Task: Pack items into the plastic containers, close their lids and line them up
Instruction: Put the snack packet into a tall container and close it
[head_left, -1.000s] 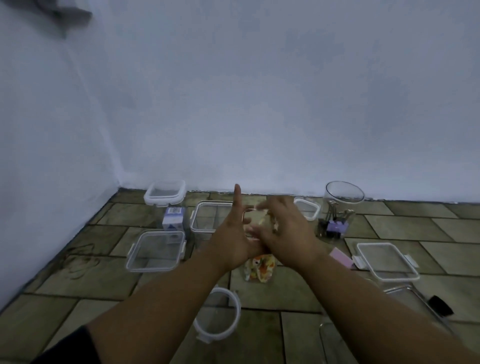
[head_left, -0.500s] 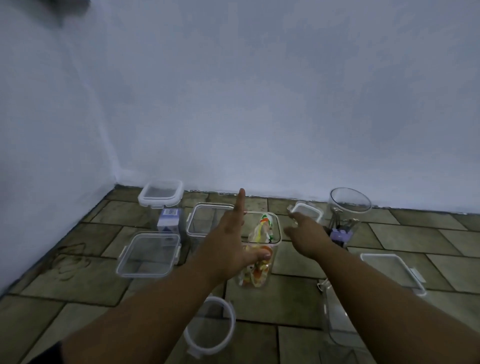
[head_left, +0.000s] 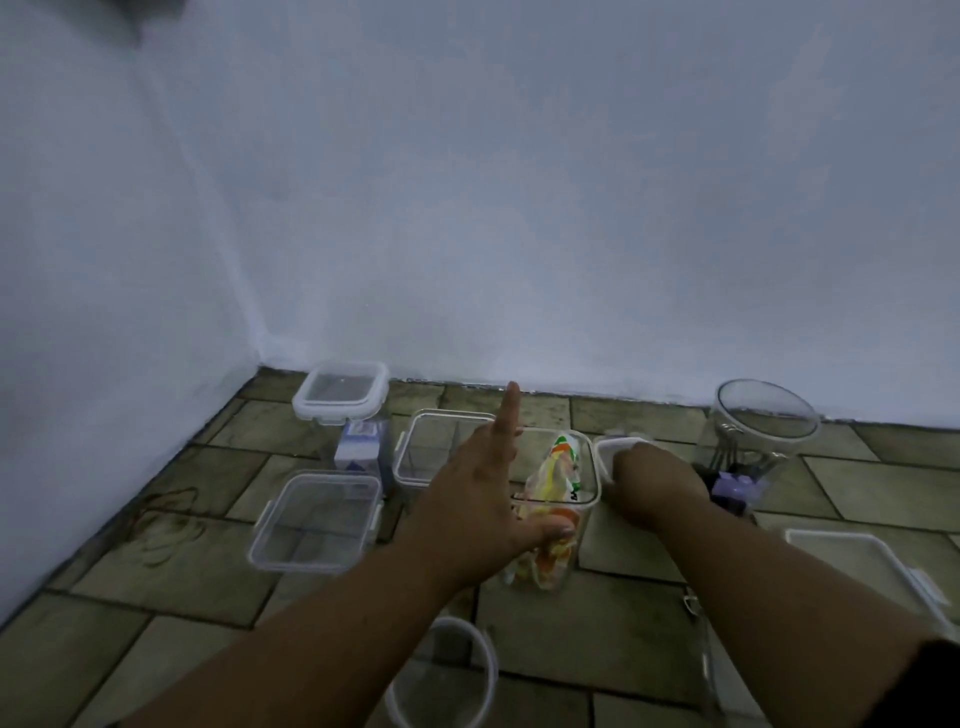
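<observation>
Left grip (head_left: 488, 499), fingers straight and thumb on the front wall, steadies one tall container (head_left: 587, 501) holding one snack packet (head_left: 558, 467). Just right of it, the right grip (head_left: 654, 486) curls round one small lid (head_left: 618, 446). Three loose lids: square lid (head_left: 317, 519) left, round lid (head_left: 491, 670) nearer, rectangular lid (head_left: 857, 566) right.

The right hand (head_left: 654, 488) covers the near part of the small lid (head_left: 618, 446), and its fingers are tucked out of sight, so no idea if it's pinching or just resting there. The left hand (head_left: 483, 499) blocks the near-left side of the tall container (head_left: 582, 503). The wrappers (head_left: 558, 467) inside are too blurry to read. The round lid (head_left: 447, 675) is cut by the bottom edge and partly behind the left forearm. The flat lid (head_left: 872, 566) runs off the right edge. The print on the little box (head_left: 358, 447) is way too small.
</observation>
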